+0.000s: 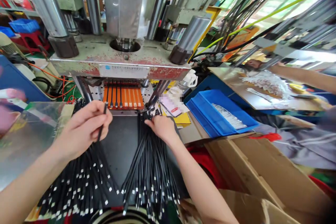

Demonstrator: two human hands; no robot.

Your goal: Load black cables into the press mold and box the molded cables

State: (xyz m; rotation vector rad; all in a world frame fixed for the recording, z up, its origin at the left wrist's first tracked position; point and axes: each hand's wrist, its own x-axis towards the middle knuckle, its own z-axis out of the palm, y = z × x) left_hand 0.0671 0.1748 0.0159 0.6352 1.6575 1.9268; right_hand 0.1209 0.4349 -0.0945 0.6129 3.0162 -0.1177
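My left hand pinches a short visible length of black cable between thumb and fingers, left of the orange fixture. Below it, a bundle of flat black cables with pale metal tips hangs fanned out towards me. My right hand is at the upper end of a second black cable bundle. Its fingers curl down among the cable ends, and what they grip is hidden. In the fixture lie several dark strips on the left; pale slots show on the right.
A press plate on steel posts stands over the fixture. To the right are a blue bin with white pieces, cardboard boxes, and another person's arm over a bench. A clear sheet covers the left side.
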